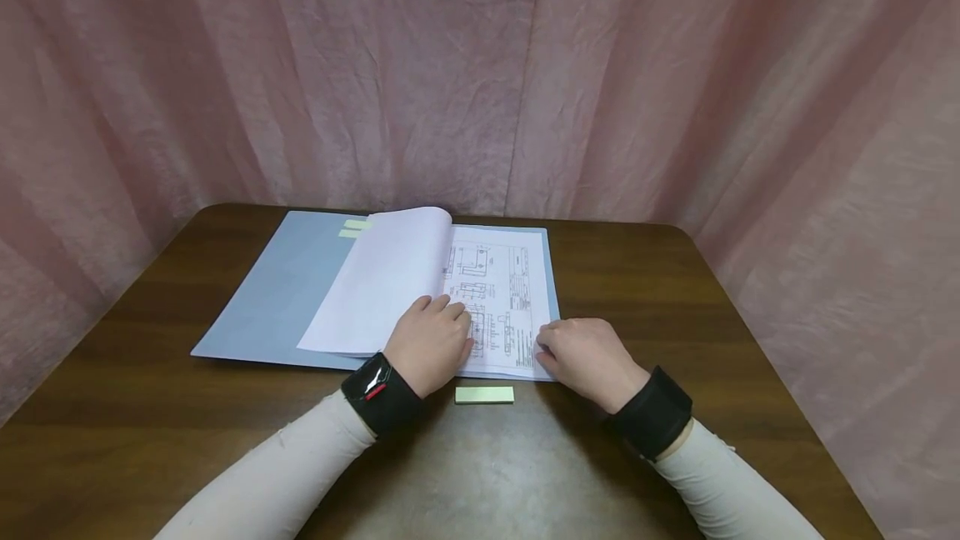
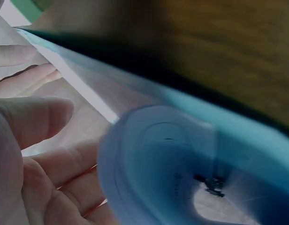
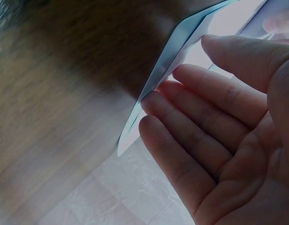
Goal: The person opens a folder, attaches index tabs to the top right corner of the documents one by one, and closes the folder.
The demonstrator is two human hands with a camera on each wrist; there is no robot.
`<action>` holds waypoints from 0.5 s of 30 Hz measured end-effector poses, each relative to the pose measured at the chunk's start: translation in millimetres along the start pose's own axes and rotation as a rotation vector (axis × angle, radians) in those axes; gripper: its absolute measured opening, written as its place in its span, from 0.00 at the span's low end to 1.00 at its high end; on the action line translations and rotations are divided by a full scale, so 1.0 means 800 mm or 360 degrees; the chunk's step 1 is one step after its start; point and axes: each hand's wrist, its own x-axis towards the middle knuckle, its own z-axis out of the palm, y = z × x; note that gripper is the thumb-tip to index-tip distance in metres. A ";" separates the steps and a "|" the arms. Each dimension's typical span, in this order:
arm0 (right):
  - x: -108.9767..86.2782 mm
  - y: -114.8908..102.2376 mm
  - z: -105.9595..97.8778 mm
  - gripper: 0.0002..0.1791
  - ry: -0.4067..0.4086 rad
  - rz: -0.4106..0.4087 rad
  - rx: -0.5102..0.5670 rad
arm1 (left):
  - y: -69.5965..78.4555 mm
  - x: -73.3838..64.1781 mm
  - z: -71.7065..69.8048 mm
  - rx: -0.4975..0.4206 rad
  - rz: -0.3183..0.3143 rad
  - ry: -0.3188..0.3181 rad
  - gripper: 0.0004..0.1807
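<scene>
A light-blue folder [image 1: 262, 307] lies spread on the table with white sheets in it. Some sheets [image 1: 382, 282] are turned over to the left and bulge in a curl near the spine. On the right lies a page with technical drawings [image 1: 517, 273]. My left hand [image 1: 429, 344] rests palm down by the fold, over the turned sheets and the drawing page; the curled paper [image 2: 135, 164] shows beside its fingers. At the drawing page's lower right edge, my right hand [image 1: 588, 357] touches paper with its fingertips, thumb apart from the fingers in the right wrist view.
A pad of pale yellow-green sticky notes [image 1: 484, 395] lies on the wooden table [image 1: 637, 273] just in front of the folder. Two pale sticky tabs [image 1: 352, 228] stick out at the turned sheets' upper left. A pink curtain [image 1: 465, 73] hangs behind the table.
</scene>
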 end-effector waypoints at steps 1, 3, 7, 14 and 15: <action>0.000 0.000 0.000 0.09 0.0002 -0.0002 -0.0004 | -0.001 -0.001 0.001 -0.0007 -0.0008 -0.0014 0.18; 0.000 0.000 -0.001 0.09 0.0006 -0.0005 -0.0011 | -0.002 -0.002 0.004 -0.0021 -0.0027 -0.0031 0.17; 0.000 0.001 -0.002 0.08 0.0004 0.0001 -0.0009 | -0.004 -0.004 0.006 -0.0027 -0.0059 -0.0052 0.17; 0.002 0.002 0.000 0.09 -0.0004 0.0008 0.0004 | -0.008 -0.004 0.005 -0.0021 -0.0106 -0.0105 0.17; 0.003 0.002 0.001 0.09 -0.0001 0.0008 -0.0001 | -0.009 -0.004 0.004 -0.0023 -0.0109 -0.0112 0.17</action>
